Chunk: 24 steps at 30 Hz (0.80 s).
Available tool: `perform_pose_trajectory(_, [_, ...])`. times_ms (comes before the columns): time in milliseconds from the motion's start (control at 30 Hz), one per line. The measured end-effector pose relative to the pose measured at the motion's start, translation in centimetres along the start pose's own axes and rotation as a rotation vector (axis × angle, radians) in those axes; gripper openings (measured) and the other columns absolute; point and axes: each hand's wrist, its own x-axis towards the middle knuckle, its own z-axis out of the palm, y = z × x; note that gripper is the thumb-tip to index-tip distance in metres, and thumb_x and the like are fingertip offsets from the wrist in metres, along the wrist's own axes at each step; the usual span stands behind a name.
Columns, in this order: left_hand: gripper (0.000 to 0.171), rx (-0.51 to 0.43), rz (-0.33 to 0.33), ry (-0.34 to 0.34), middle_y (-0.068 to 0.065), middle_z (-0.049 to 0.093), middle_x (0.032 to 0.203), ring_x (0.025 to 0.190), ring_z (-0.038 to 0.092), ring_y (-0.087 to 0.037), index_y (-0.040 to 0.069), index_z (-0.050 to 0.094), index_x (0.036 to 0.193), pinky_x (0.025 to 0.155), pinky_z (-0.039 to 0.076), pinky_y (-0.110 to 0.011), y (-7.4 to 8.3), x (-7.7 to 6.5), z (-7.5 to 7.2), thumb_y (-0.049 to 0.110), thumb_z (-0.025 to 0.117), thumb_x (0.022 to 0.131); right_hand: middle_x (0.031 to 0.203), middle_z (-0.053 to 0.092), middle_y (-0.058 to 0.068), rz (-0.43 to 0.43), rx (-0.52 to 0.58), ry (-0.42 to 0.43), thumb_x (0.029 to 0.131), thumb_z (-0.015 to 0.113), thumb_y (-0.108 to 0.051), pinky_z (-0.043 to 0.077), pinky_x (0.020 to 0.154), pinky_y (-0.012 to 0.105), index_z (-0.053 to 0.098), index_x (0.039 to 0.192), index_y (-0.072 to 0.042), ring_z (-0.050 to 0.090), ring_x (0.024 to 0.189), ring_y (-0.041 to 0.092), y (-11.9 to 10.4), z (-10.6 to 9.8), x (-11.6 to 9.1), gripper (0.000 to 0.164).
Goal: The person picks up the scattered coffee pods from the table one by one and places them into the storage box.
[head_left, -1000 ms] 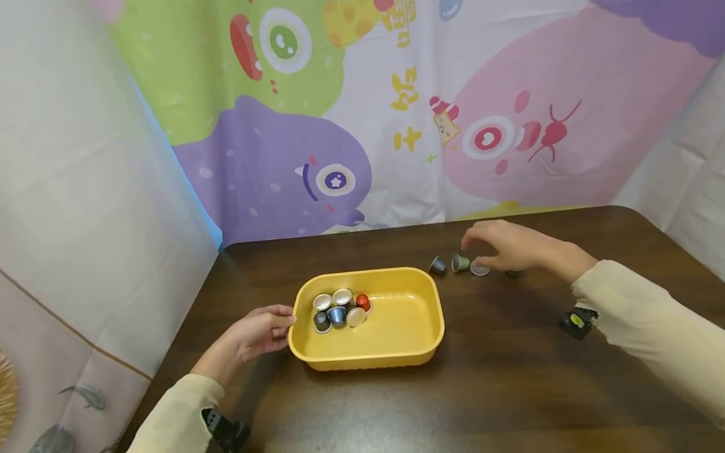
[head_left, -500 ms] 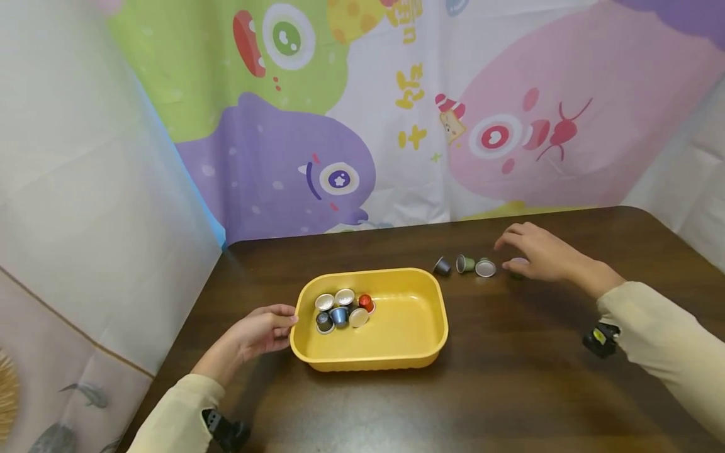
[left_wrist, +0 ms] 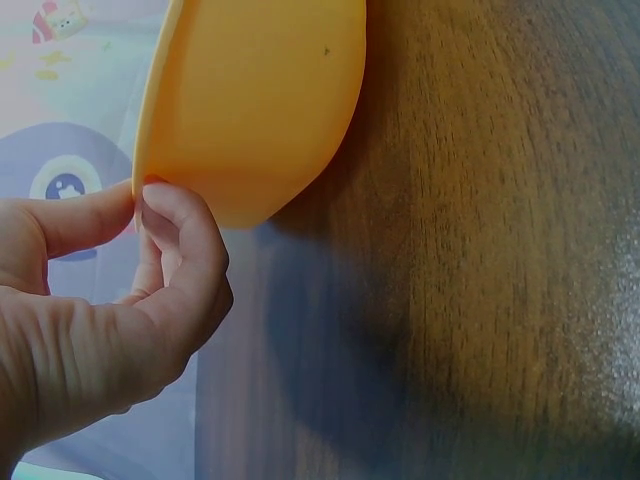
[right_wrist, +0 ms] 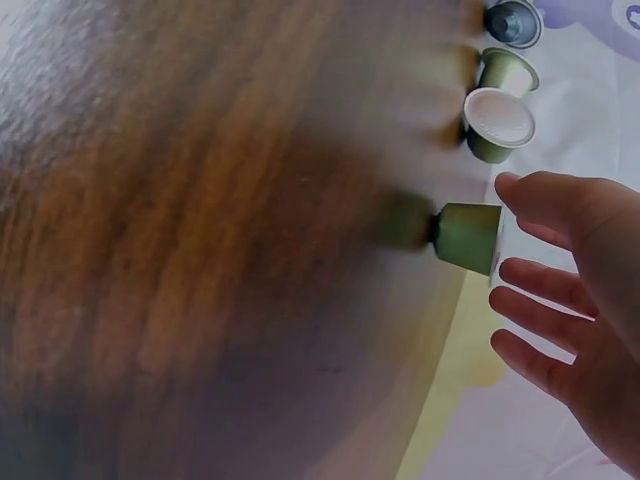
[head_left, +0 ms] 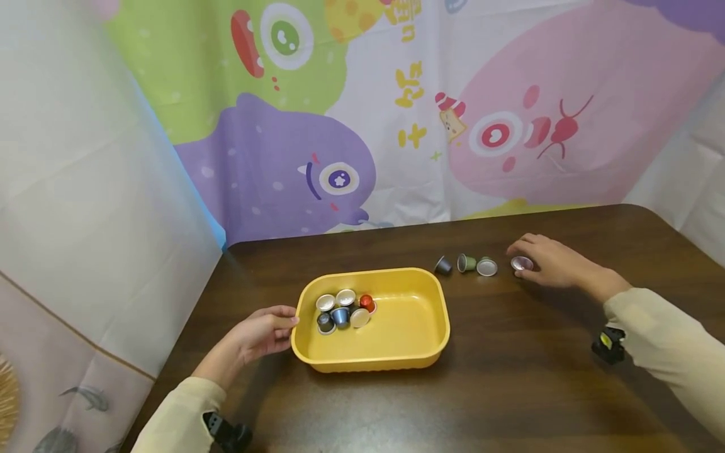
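Observation:
My left hand (head_left: pixel 262 333) pinches the left rim of a yellow tray (head_left: pixel 370 363) between thumb and bent fingers; the left wrist view shows this hold (left_wrist: pixel 130 290). Inside the tray, at its left, lie several coffee capsules, among them a blue one (head_left: pixel 340 317) and a red one (head_left: pixel 367 302). My right hand (head_left: pixel 557 261) is spread around a green coffee capsule (right_wrist: pixel 468 238) with a silvery lid, which stands lid-up on the table. In the right wrist view the thumb and fingers are by its lid, not closed round it; contact is hard to tell.
Left of my right hand, a dark capsule (head_left: pixel 443 265), a green capsule (head_left: pixel 467 263) and a lid-up capsule (head_left: pixel 486 267) sit in a row. The brown table (head_left: pixel 487 390) ends at a cartoon-print curtain (head_left: pixel 408 189) behind.
My right hand has moved right, past the lid-up capsule, then lowered to the green capsule at the row's right end. The left hand keeps its hold on the tray.

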Motion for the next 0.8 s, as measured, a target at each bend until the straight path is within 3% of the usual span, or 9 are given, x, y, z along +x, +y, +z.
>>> perform_pose_trajectory(533, [0.021,-0.002,-0.002,0.012,0.006,0.058,0.077,0.069,0.054,-0.005,0.000,0.045,0.115,0.069,0.051,-0.022,0.21,-0.24,0.18,0.007,0.049,0.096,0.094,0.062,0.007,-0.001,0.012,0.003,0.078,0.074,-0.006,0.048,0.069,0.034,0.065,0.102,-0.003,0.055,0.079,0.014,0.40,0.92,-0.19,0.026])
perform_pose_trajectory(800, [0.022,0.000,-0.001,0.021,0.005,0.059,0.078,0.071,0.056,-0.006,0.000,0.045,0.116,0.069,0.052,-0.022,0.15,-0.27,0.26,0.007,0.050,0.096,0.094,0.060,0.008,0.017,0.036,-0.014,0.078,0.072,-0.005,0.049,0.069,0.033,0.064,0.103,-0.001,0.054,0.079,0.014,-0.36,0.86,-0.47,0.026])
